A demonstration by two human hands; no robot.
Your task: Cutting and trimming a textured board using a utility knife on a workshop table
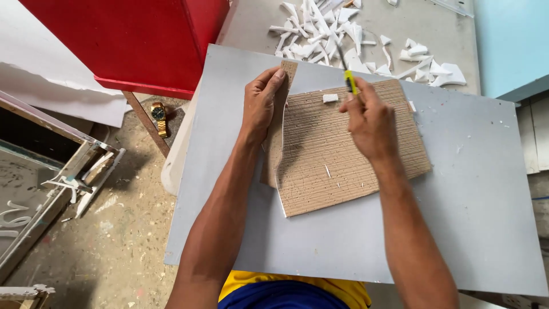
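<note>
Nearest me, my hands work over a brown cardboard sheet (343, 160) on the grey board (457, 217); left hand (260, 106) presses flat, fingers spread, on its edge; right hand (372, 123) grips a yellow utility knife (349, 80); white scraps (343, 34) litter the desk (434, 23) beyond

- The right hand (370, 121) closes its grip around a yellow knife (349, 82), hiding the handle; the blade tip is too blurred to trace.
- Under the left hand (260, 106), part of the cardboard strip (273, 143) is covered.
- Beyond the right grip, the white scraps (337, 34) run past the top edge.
</note>
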